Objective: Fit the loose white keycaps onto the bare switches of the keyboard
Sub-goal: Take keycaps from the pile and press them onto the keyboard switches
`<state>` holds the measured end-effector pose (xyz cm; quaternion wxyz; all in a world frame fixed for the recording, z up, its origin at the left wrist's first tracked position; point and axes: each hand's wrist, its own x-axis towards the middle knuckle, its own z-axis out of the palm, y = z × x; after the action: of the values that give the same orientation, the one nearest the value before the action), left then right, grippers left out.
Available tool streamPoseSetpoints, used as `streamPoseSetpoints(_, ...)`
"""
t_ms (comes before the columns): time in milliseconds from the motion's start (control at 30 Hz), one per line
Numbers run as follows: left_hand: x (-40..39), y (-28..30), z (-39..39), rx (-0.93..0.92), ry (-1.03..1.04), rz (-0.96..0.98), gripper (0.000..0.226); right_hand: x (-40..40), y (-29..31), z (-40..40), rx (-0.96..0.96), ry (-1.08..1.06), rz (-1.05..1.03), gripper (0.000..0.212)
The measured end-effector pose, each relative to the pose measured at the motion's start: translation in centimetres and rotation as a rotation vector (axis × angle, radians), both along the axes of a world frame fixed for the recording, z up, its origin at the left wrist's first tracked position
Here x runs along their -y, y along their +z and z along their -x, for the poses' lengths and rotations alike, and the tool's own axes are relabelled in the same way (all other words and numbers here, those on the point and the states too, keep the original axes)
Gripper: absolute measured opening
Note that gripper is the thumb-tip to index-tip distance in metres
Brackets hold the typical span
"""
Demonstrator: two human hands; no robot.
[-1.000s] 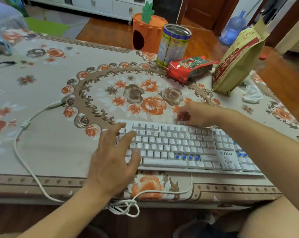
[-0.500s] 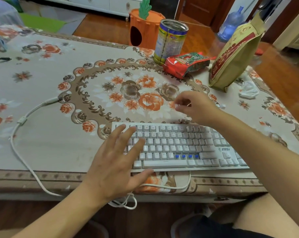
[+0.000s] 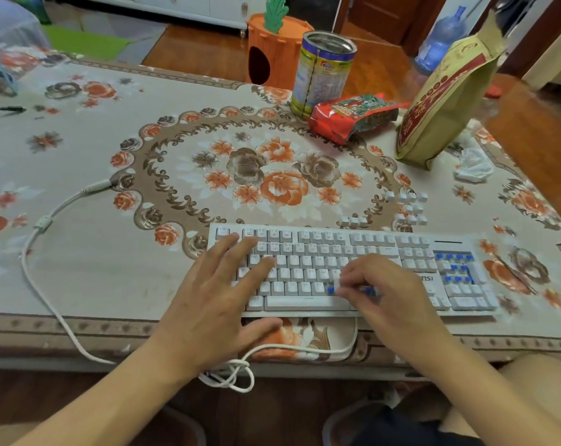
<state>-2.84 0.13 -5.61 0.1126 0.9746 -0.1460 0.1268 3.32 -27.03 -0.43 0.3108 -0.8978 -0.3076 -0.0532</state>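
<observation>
A white keyboard (image 3: 379,246) lies at the table's near edge. Bare blue switches (image 3: 330,290) show in its bottom letter row, and more bare switches (image 3: 454,257) in the number pad. Loose white keycaps (image 3: 409,207) lie in a cluster on the cloth just behind the keyboard's right half. My left hand (image 3: 215,304) rests flat, fingers spread, over the keyboard's left end. My right hand (image 3: 382,291) pinches a white keycap (image 3: 338,282) over the bare switches of the bottom letter row.
A tin can (image 3: 322,74), a red snack packet (image 3: 353,115) and a tall yellow bag (image 3: 446,101) stand at the table's far right. A crumpled white wrapper (image 3: 473,165) lies beyond the keycaps. The keyboard's white cable (image 3: 47,275) loops left and hangs off the front edge.
My right hand left the keycap pile behind the keyboard and came down to the bottom letter row with a keycap. My left hand stayed on the keyboard's left end.
</observation>
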Motion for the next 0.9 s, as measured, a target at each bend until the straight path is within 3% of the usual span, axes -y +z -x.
streamPoseSetpoints(700, 0.2, 0.0, 0.1, 0.006, 0.008, 0.000, 0.082, -0.9, -1.5, 1.3, 0.239, -0.045, 0.174, 0.008)
streamPoseSetpoints(900, 0.2, 0.0, 0.1, -0.007, 0.007, -0.001, 0.082, 0.7, -1.0, 2.3, 0.239, 0.055, 0.272, 0.022)
